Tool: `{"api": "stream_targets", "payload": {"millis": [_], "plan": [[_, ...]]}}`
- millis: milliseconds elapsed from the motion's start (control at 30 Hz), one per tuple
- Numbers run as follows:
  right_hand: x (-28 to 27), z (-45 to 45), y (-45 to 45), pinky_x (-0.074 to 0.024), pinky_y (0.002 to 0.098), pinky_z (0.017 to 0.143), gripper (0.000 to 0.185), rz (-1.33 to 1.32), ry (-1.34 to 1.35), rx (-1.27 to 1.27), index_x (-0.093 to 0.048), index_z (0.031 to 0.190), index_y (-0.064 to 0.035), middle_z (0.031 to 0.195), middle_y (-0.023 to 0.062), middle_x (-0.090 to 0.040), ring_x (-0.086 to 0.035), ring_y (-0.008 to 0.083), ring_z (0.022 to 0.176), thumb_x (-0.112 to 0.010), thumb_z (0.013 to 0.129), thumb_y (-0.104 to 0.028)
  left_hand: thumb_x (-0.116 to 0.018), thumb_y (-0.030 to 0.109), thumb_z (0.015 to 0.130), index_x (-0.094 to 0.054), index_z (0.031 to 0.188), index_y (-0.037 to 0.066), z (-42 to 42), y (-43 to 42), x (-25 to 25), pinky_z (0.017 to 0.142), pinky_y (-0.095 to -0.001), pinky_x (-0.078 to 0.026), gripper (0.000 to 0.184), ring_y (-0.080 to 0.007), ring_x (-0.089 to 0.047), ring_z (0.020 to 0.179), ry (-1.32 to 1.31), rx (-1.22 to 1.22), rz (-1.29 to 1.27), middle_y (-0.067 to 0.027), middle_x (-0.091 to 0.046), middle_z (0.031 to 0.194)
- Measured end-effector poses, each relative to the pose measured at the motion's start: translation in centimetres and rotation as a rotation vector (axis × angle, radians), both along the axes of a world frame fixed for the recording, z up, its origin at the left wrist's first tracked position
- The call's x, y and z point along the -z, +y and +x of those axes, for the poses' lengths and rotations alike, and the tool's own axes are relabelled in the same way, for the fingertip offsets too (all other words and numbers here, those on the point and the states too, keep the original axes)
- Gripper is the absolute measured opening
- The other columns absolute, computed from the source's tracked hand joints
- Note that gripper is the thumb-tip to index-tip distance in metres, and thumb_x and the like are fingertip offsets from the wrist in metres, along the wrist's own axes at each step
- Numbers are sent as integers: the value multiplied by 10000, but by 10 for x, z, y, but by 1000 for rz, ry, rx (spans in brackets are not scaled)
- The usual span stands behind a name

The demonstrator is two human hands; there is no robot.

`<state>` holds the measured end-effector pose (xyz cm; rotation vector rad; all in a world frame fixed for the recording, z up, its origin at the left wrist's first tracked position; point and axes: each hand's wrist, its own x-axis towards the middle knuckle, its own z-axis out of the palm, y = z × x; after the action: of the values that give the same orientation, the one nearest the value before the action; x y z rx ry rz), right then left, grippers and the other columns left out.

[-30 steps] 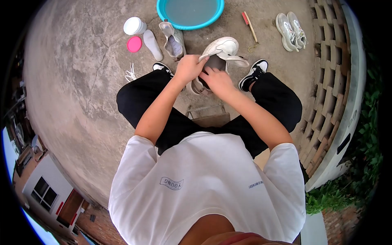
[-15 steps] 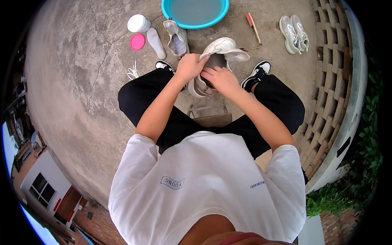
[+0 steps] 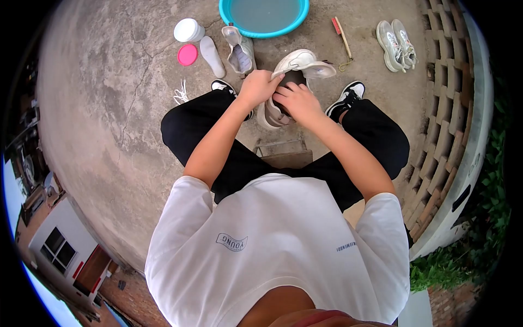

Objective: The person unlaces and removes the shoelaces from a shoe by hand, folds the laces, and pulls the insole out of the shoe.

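Between my knees a pale shoe [image 3: 266,115] is held up off the ground, its tongue folded out to the right. My left hand [image 3: 258,89] is closed on the rim of its opening. Curled fingers of my right hand [image 3: 298,101] reach over the edge into the dark inside, close to my left thumb; their tips are partly hidden. The matching shoe [image 3: 239,57] stands unlaced on the concrete just beyond my left hand, with a light insole [image 3: 212,56] lying beside it.
A turquoise basin [image 3: 264,34] of cloudy water sits ahead. On the left are a white tub [image 3: 188,31], a pink lid [image 3: 187,55] and white laces [image 3: 181,92]. A red-bristled brush [image 3: 342,37] and another pair of sneakers [image 3: 396,46] lie right, near a brick lattice wall [image 3: 444,109].
My right fingers have shifted slightly within the shoe's opening. My left hand keeps its hold on the rim. The whole view has moved a little.
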<state>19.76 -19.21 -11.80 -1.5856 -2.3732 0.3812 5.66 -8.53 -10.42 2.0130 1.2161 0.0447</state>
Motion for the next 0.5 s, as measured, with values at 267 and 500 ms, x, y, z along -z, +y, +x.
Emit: {"api": "stream_targets", "payload": {"millis": [267,500], "plan": [[-2,-1,-1,-394,329,808,236,-15,-16,-23,-622,1006,-216,951,-64,-593,-543,143,938,-549,793,-147,-565,423,886,-630,671,-45,-2,0,3,584,-467,-449,519,-417,-576,606,-5,29,8,-250,-570,619],[-3,-6,0,-396,334,811,263,-42,-34,26,-616,1027,-172,1009,-43,-594,-537,151,951,-572,770,-134,-567,436,887,-635,682,-41,2,-3,5,596,-476,-453,523,-423,-588,640,-33,34,110,-257,-577,639]]}}
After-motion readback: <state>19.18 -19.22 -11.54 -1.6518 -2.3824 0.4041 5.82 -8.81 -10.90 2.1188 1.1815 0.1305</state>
